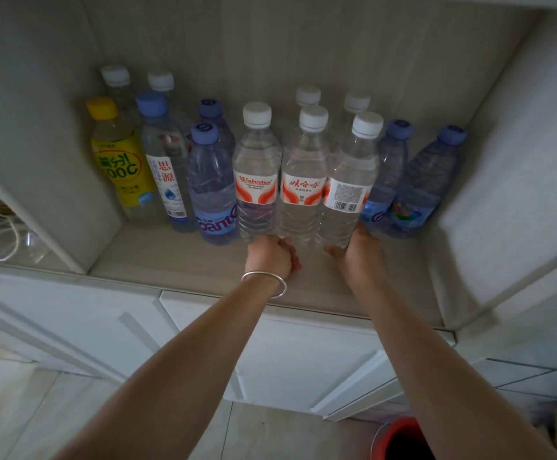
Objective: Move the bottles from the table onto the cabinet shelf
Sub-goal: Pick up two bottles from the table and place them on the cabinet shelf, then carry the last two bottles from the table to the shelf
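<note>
Bottles stand upright on cabinet shelf [170, 260], packed in rows, caps up. Yellow bottle [121, 161] far left, then blue-cap ones, three white-cap bottles at front middle, two more blue-cap ones far right. Left hand [272, 257] loosely curled at foot of Wahaha bottle [257, 180], fingers touching base, not wrapped round. Right hand [360, 252] cups foot of barcode bottle [348, 194], grip half open. Middle bottle [302, 190] between both hands. Bottles just ahead of each grip, long axis up. Looks like nudging row back.
</note>
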